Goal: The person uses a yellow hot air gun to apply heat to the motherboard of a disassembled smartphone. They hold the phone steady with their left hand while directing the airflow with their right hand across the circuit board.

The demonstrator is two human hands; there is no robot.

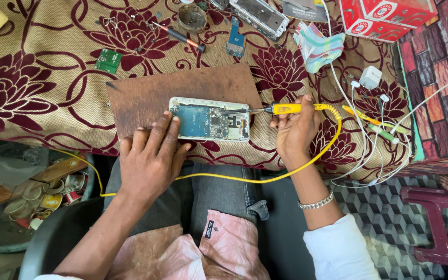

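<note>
An opened phone with its blue circuit board exposed lies on a brown wooden board. My left hand rests flat at the phone's near left edge, fingers touching it. A yellow-handled soldering iron is gripped in my right hand, with its metal tip over the right part of the circuit board. Its yellow cord loops across my lap.
A floral maroon cloth covers the table. At the back lie a green circuit board, a screwdriver, another phone frame and a red box. White charger and cables sit right. A bin of cups stands left.
</note>
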